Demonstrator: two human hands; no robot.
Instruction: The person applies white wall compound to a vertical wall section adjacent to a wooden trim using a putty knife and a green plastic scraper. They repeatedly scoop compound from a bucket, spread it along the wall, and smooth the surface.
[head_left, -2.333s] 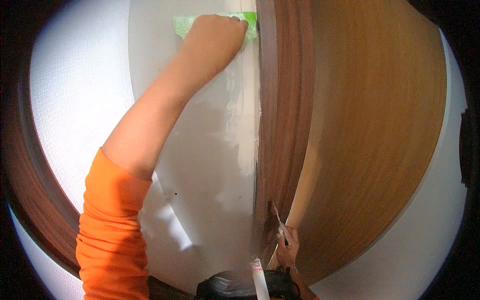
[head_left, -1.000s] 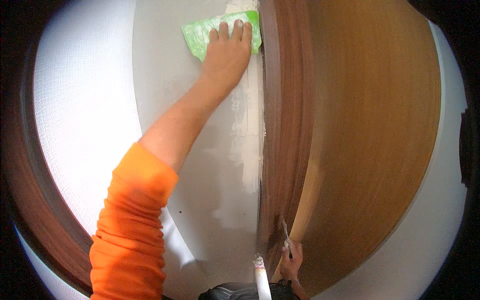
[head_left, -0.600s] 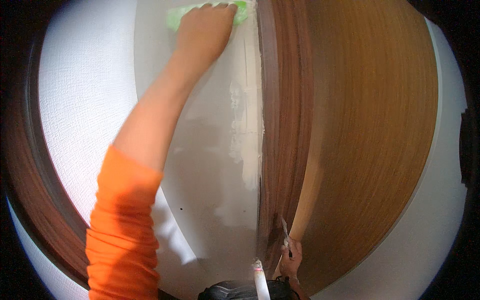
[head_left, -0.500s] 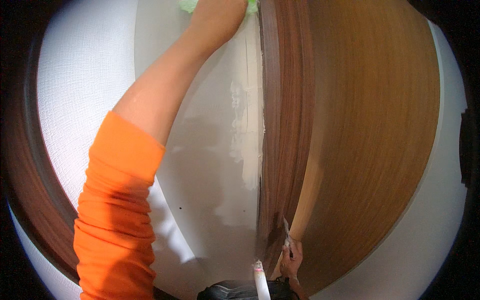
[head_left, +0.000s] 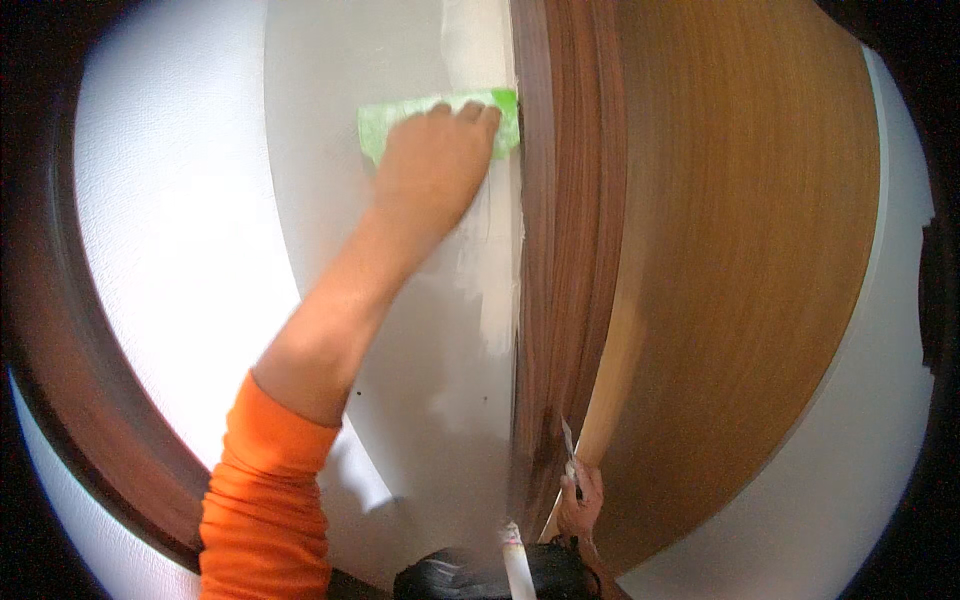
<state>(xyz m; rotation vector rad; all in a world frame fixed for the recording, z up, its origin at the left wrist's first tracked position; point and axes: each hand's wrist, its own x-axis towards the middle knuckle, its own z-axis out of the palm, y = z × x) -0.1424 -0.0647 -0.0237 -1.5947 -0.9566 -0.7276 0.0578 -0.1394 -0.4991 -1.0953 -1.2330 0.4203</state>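
A green spreader is gripped by the left hand; below, a thin-bladed tool by the right hand.

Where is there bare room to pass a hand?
Open: the brown wood-grain panel, right of the dark wood trim; and the lower grey wall, between orange sleeve and trim. Crowded: higher up, where the left hand holds the green spreader beside the trim, and low down, where the right hand holds a thin-bladed tool.

Green spreader — lower middle hidden
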